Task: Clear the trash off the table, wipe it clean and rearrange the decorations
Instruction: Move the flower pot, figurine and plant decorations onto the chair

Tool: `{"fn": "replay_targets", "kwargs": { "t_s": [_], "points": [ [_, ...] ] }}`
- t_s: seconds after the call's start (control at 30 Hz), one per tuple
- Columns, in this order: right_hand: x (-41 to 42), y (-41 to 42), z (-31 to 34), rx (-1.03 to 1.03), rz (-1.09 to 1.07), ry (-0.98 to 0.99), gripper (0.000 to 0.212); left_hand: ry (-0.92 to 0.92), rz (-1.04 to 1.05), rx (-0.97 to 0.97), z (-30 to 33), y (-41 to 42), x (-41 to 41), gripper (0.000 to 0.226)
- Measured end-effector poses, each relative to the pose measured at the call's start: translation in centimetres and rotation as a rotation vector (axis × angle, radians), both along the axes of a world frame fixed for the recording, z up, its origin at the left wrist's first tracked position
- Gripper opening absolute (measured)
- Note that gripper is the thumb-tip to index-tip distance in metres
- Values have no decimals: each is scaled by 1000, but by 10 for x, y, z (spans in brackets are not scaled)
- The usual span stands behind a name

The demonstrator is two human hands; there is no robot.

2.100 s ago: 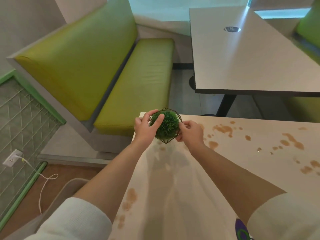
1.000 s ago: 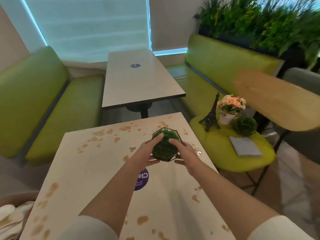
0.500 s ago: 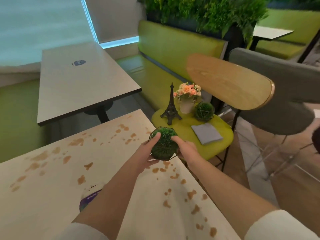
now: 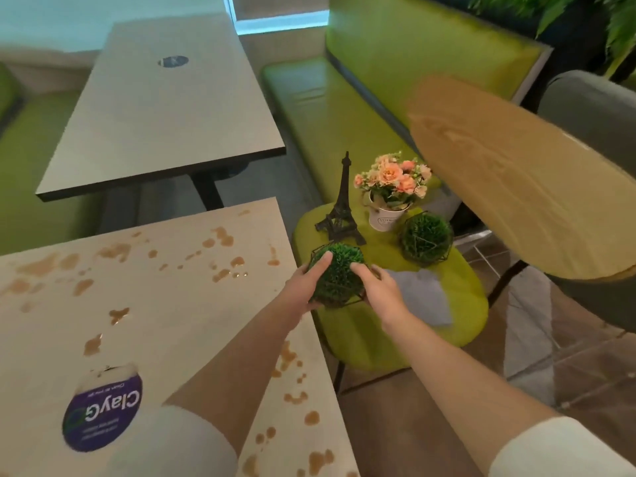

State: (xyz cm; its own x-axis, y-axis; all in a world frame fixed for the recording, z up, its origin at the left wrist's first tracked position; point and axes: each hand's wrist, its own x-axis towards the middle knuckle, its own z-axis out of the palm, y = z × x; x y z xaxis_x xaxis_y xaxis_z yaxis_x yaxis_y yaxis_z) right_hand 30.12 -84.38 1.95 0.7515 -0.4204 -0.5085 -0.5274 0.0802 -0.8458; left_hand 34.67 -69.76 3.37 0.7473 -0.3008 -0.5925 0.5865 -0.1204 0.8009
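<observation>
I hold the moss ball (image 4: 339, 275) between both hands: my left hand (image 4: 304, 287) cups its left side with the fingers curled over the top, and my right hand (image 4: 378, 290) pinches its right side through the wire cage. Both hands are closed on it, so it hangs in the air, just past the right edge of the table (image 4: 155, 304) and over the near part of the green seat (image 4: 395, 342).

What matters next is where the free space lies. The seat is straight below and ahead of the ball. The tower (image 4: 339, 201) stands just beyond it, nearly touching in this view, the flower pot (image 4: 387, 215) is behind that, and the second moss ball (image 4: 425, 237) sits to the right, well apart from mine. A grey cloth (image 4: 423, 297) lies under my right wrist. I judge the open patch is the seat's near left part, directly beneath my hands, so the move is mostly downward. The ball is round, with no long axis to align.

The table is spattered with brown stains (image 4: 220, 237), so wiping is not yet done.
</observation>
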Motion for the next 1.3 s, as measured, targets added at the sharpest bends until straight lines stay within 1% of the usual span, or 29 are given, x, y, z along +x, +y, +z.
{"fn": "replay_targets", "kwargs": {
  "t_s": [0.13, 0.23, 0.43, 0.53, 0.6, 0.77, 0.83, 0.93, 0.97, 1.0, 1.1, 1.13, 1.17, 1.2, 1.23, 1.3],
  "points": [
    [24, -30, -14, -38, 49, 11, 76, 18, 70, 42, -14, -31, 14, 72],
    [37, -44, -20, -89, 89, 20, 80, 17, 95, 92, -26, -46, 22, 78],
    [57, -66, -25, -190, 238, 34, 84, 13, 135, 98, -47, -64, 34, 88],
    [58, -70, -25, -200, 261, 34, 85, 24, 161, 108, -52, -69, 35, 92],
    [56, -71, -24, -213, 285, 29, 84, 21, 168, 112, -53, -70, 34, 95],
    [45, -73, -17, -170, 387, 1, 67, -16, 203, 172, -51, -72, 25, 92],
    [39, -75, -18, -137, 384, -15, 64, -41, 218, 210, -52, -74, 19, 99],
    [29, -80, -21, -107, 311, -24, 65, -27, 270, 249, -70, -74, 10, 126],
    [25, -82, -22, -104, 272, -33, 63, -1, 302, 266, -77, -74, 8, 125],
    [20, -86, -24, -103, 227, -44, 57, 19, 345, 280, -76, -77, 3, 112],
    [4, -103, -29, -147, 90, -60, 30, 46, 497, 354, -66, -92, -19, 38],
    [-1, -109, -31, -194, 61, -41, 23, 58, 509, 386, -66, -96, -26, 21],
    [-6, -116, -34, -265, 47, -5, 20, 62, 492, 404, -66, -100, -32, 12],
    [-12, -123, -38, -335, 41, 40, 19, 52, 432, 423, -68, -105, -39, 11],
    [-17, -129, -43, -389, 42, 76, 20, 18, 332, 447, -71, -108, -43, 14],
    [-29, -140, -52, -464, 46, 135, 21, -74, 67, 538, -77, -120, -51, 19]
  ]
}}
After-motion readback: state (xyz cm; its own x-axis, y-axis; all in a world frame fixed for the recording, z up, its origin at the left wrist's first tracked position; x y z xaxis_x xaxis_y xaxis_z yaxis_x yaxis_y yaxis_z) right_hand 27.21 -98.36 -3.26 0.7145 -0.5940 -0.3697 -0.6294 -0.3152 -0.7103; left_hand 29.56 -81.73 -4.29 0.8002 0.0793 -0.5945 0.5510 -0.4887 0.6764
